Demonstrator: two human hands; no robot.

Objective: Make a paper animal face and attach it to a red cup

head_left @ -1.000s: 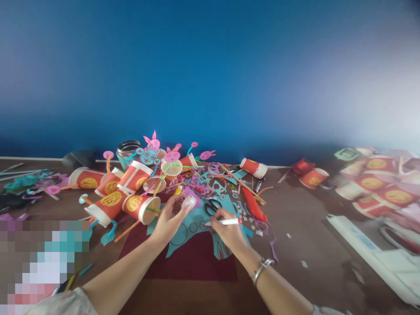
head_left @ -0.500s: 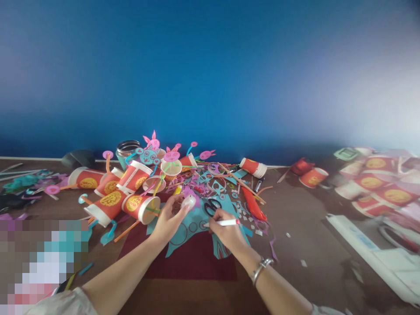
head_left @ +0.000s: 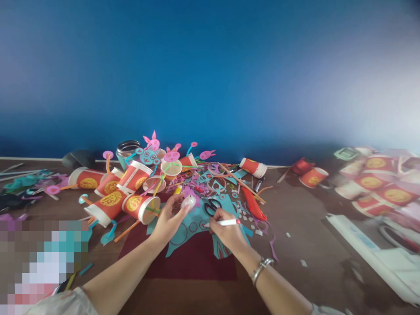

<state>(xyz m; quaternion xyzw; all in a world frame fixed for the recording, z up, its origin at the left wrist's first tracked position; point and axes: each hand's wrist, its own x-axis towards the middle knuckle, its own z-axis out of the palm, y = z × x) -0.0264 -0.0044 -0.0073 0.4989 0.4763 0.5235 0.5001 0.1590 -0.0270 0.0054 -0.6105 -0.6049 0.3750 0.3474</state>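
My right hand [head_left: 225, 225] grips a white marker pen [head_left: 228, 222] with a red end, its tip at a small drawn circle on a sheet of light-blue paper [head_left: 193, 238]. More circles and a pair of long ear-like outlines are drawn on that sheet. My left hand [head_left: 171, 218] is closed on a small, whitish, rounded object [head_left: 188, 202] whose kind I cannot make out, held above the sheet's left part. Black-handled scissors [head_left: 212, 205] lie just beyond my right hand. Under the blue paper is a dark red sheet [head_left: 197, 267].
Red paper cups [head_left: 110, 203] with straw limbs crowd the left, near pink and blue paper animal faces [head_left: 148, 155]. Paper scraps [head_left: 216, 175] pile up behind the blue sheet. A red pouch-like thing [head_left: 254, 205] lies right of it. More cups [head_left: 374, 181] and a white power strip [head_left: 354, 240] are far right.
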